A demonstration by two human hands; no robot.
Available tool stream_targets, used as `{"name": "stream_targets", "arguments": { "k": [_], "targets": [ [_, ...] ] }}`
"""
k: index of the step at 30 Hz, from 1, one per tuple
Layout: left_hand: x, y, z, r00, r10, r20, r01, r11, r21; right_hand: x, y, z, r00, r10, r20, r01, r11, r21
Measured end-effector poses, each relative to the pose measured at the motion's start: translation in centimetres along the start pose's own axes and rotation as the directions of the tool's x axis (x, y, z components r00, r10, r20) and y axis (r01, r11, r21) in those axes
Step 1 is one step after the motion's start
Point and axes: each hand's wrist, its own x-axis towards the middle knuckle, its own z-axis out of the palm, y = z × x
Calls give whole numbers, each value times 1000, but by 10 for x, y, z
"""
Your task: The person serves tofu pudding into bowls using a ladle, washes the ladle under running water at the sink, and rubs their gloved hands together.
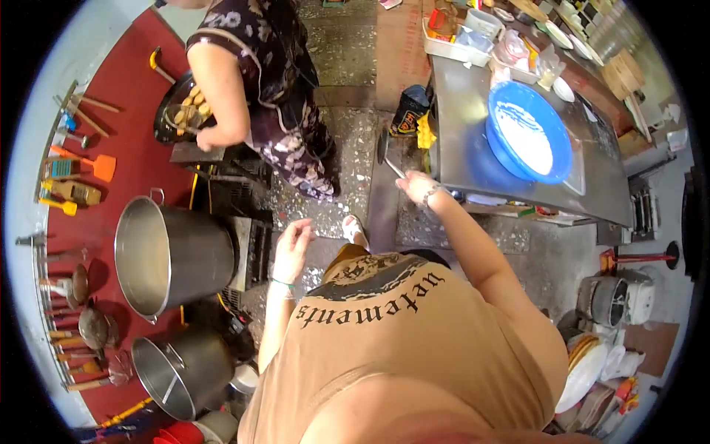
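A metal ladle with a dark oval head points forward from my right hand, whose fingers are wrapped around the handle. To the right of that hand, a large blue basin of white, creamy-looking stuff stands on the steel table. My left hand hangs in the air over the floor, fingers loosely bent and apart, with nothing visible in it. A tall steel pot is to its left.
At the upper left another person stands by a dark wok with pale pieces in it. Below the first pot is a second steel pot. Utensils hang along the left wall. A yellow cloth-like item is at the table's side.
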Motion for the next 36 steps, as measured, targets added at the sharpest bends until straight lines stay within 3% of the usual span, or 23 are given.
{"name": "stream_targets", "arguments": {
  "k": [5, 7, 9, 10, 11, 12, 13, 14, 15, 17, 18, 19, 20, 21, 22, 23, 24, 25, 27, 29, 31, 33, 36],
  "targets": [
    [140, 60, -2, 968, -8, 250, 38, 993, -115, 127, -45, -60, 963, 237, 131, -236, 971, -26],
    [190, 104, 5, 907, 171, 384, -179, 984, -16, 174, -49, -83, 975, 179, 128, -164, 979, -118],
    [239, 135, 15, 825, 170, 538, -164, 985, -61, 203, -71, -124, 963, 93, 251, 0, 939, -345],
    [261, 151, 20, 814, 188, 550, -220, 975, -8, 240, -54, -118, 980, 181, 77, -161, 964, -213],
    [281, 159, 25, 803, 202, 560, -272, 961, 43, 260, -54, -131, 986, 140, 85, -126, 980, -155],
    [300, 158, 30, 805, 229, 547, -292, 956, 30, 283, -59, -145, 976, 176, 131, -150, 970, -191],
    [322, 159, 36, 806, 266, 529, -323, 946, 18, 302, -64, -162, 976, -9, 219, 111, 884, -455],
    [341, 157, 41, 824, 244, 512, -290, 957, 11, 327, -57, -164, 977, 31, 213, 31, 960, -279],
    [356, 155, 46, 839, 228, 493, -269, 963, 12, 340, -79, -190, 965, 90, 245, 16, 916, -400],
    [391, 155, 59, 897, 179, 404, -210, 977, 33, 380, -86, -207, 951, 175, 253, -76, 930, -360],
    [409, 146, 66, 915, 140, 379, -175, 983, 60, 409, -82, -207, 952, 133, 274, 8, 889, -458],
    [431, 129, 75, 925, 148, 349, -161, 987, 8, 450, -73, -204, 952, 89, 292, 93, 827, -555],
    [449, 132, 79, 939, 134, 316, -156, 987, 44, 531, -21, -166, 844, -216, 491, 536, 322, -781],
    [468, 137, 83, 952, 121, 280, -149, 986, 79, 569, -22, -167, 810, -43, 584, 577, 232, -783],
    [490, 131, 89, 966, 56, 252, -57, 998, -3, 619, 11, -149, 785, -147, 602, 613, 39, -789],
    [512, 122, 95, 973, -10, 232, 31, 996, -85, 639, -4, -152, 732, -71, 678, 677, 193, -711],
    [534, 123, 100, 985, -3, 173, 10, 999, -36, 638, -9, -180, 766, -199, 611, 643, 231, -730],
    [552, 123, 102, 991, -8, 131, 24, 992, -121, 616, -53, -224, 799, -83, 595, 589, 308, -747],
    [591, 118, 110, 993, -94, 72, 104, 983, -152, 672, -23, -220, 892, -122, 436, 388, 702, -597],
    [635, 112, 116, 987, -161, 15, 160, 960, -230, 710, -32, -236, 852, -85, 517, 442, 646, -622],
    [683, 125, 118, 969, -224, -107, 210, 969, -134, 746, -42, -250, 775, -217, 594, 597, 558, -576],
    [732, 103, 124, 969, -114, -220, 135, 987, 83, 756, -77, -276, 862, -176, 476, 460, 669, -584],
    [810, 74, 132, 950, -116, -289, 184, 958, 219, 804, -103, -288, 824, -204, 529, 528, 618, -583]
  ]
}}
